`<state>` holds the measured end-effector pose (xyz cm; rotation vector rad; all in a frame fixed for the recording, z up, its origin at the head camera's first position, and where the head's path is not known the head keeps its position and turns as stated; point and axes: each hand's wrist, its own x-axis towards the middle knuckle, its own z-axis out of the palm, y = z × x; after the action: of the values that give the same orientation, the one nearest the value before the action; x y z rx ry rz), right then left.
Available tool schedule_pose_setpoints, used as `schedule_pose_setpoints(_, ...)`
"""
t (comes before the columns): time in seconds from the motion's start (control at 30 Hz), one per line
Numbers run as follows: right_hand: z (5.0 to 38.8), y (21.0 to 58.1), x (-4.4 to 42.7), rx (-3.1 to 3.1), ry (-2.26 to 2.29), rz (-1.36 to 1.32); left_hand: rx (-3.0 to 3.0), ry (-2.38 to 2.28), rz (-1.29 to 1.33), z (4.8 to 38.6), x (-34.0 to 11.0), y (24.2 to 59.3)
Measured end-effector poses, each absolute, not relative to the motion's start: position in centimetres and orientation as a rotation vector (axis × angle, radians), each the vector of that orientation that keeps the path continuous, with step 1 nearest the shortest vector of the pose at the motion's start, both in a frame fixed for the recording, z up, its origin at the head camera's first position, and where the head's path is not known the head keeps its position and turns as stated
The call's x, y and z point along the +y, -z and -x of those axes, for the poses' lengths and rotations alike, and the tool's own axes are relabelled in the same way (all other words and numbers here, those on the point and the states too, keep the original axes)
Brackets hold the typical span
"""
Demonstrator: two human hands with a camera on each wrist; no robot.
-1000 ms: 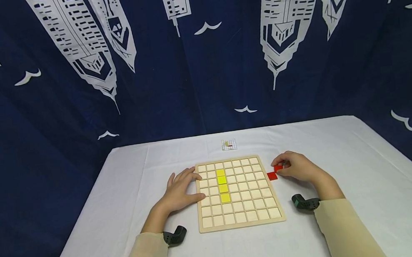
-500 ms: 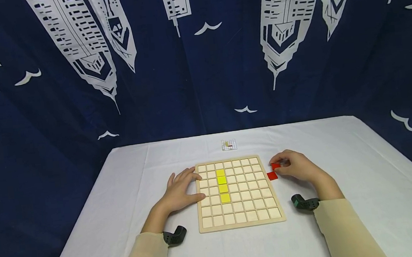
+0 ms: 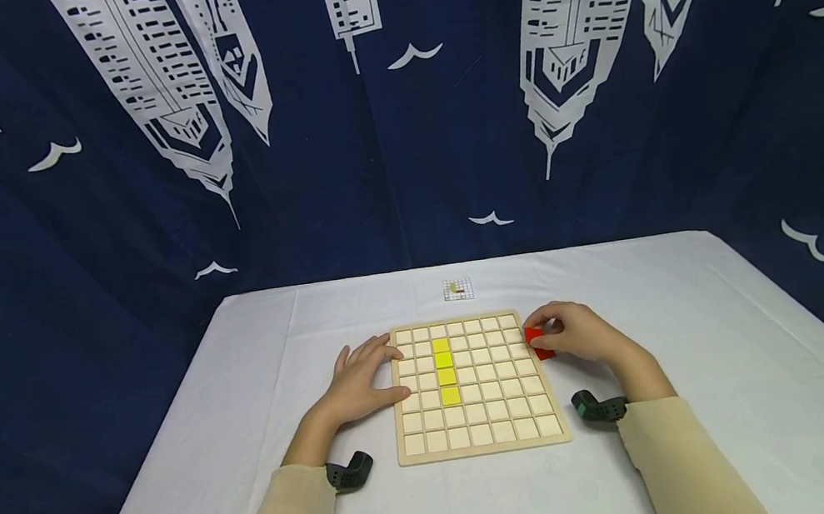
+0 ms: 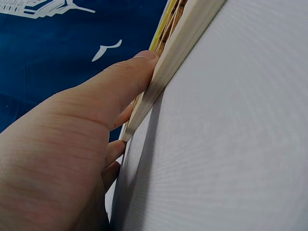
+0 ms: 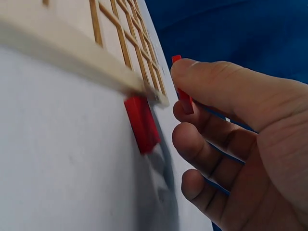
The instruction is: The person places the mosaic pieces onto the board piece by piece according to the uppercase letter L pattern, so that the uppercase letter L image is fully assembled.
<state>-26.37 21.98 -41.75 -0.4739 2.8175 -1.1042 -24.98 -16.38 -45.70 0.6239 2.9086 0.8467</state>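
My right hand point(image 3: 578, 332) pinches a red square tile point(image 3: 532, 334) between thumb and fingers, off the table at the right edge of the wooden grid board point(image 3: 477, 413). In the right wrist view the held tile shows edge-on at the thumb tip. A second red tile point(image 5: 142, 124) lies on the cloth against the board's rim, partly covered by the hand in the head view. Several yellow tiles point(image 3: 446, 376) form a column in the board's squares. My left hand point(image 3: 357, 384) rests at the board's left edge, thumb and fingertips on the rim, fingers fairly straight.
A small card point(image 3: 458, 289) printed with a coloured grid lies behind the board. White cloth point(image 3: 696, 302) covers the table. A dark blue printed curtain point(image 3: 387, 167) hangs behind it. Each wrist wears a black camera mount point(image 3: 599, 406).
My right hand has lifted the red tile and carried it left, over the other red tile and to the board's edge. The left hand has stayed put.
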Motion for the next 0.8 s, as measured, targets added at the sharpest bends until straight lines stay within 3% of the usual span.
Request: schedule_pose_setpoints(0.8,26.0,41.9,19.4,2.7,1.121,0.686,2.909,-0.839,-0.618,25.1,-16.4,45.7)
